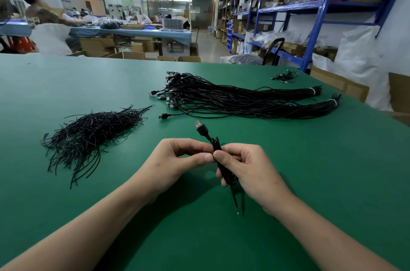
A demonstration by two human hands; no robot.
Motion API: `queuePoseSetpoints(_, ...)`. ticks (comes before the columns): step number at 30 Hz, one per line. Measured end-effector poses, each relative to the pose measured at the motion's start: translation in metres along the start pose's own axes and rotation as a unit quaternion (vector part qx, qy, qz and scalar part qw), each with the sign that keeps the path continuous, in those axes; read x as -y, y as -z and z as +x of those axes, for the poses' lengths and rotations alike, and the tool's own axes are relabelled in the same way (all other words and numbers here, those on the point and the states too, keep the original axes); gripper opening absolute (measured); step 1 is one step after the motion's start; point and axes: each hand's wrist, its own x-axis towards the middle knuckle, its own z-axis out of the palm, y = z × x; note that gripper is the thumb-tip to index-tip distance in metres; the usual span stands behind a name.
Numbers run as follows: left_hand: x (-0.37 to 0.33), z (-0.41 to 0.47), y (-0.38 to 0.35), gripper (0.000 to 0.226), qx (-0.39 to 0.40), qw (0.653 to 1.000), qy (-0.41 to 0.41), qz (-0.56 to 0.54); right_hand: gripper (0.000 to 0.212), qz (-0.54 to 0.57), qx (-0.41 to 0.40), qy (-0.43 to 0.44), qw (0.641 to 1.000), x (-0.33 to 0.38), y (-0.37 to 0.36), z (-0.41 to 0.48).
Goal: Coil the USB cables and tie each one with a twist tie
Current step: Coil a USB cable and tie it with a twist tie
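The left hand [177, 159] and right hand [250, 166] pinch the cable [217, 146] mid-coil; probably light and springy, so grip there; plug [199, 125] points eleven o'clock.

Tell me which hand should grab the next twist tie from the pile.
Left. The twist tie pile lies on the left hand side; the right hand grips the coiled cable.

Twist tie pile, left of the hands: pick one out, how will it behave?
Probably light and thin: the twist tie pile is fine black strands. Likely holds bends; many lie kinked. Neighbours may drag along, since they cross and tangle.
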Motion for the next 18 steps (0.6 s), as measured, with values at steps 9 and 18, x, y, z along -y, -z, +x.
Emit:
queuePoseSetpoints(9, 0.003, 0.0, -0.007, 0.033, -0.012, 0.999, 0.019, -0.039, 0.033, -0.039, -0.023, 0.006, 0.999, -0.001, -0.003, -0.002)
queuePoseSetpoints(18, 0.004, -0.002, -0.016, 0.015, -0.031, 0.994, 0.036, -0.102, 0.045, -0.016, 0.013, -0.036, 0.999, 0.008, -0.011, -0.003)
